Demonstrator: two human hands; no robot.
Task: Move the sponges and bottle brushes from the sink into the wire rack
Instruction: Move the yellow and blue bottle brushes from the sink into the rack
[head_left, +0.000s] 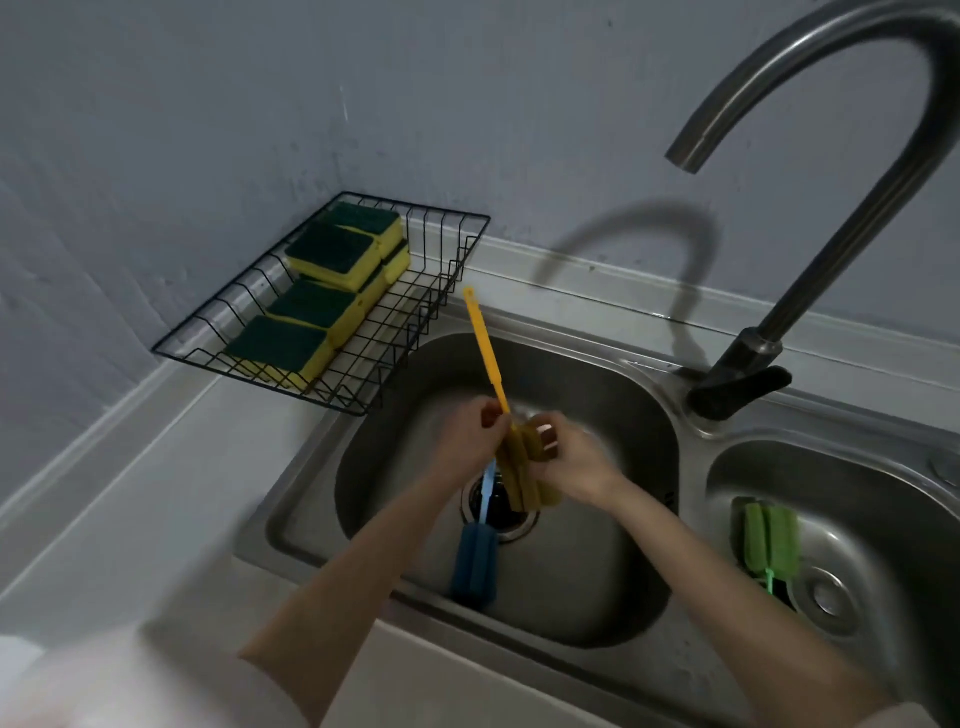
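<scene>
Hands (470, 434) (569, 460) grip yellow brush (524, 457) (handle above fingers, toward rack (441, 291)).

Both hands, left hand (470, 434) and right hand (574, 465), hold the yellow bottle brush (498, 395) over the sink (597, 364) (handle pointing rackward).

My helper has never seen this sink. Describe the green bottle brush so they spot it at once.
Find the tall curved faucet; the right basin lies below it. The green bottle brush lies there alone beside the drain; the blue and yellow brushes are at the left basin.

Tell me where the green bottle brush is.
In the head view, the green bottle brush lies in the right-hand basin, right of the faucet base, beside its drain.
</scene>
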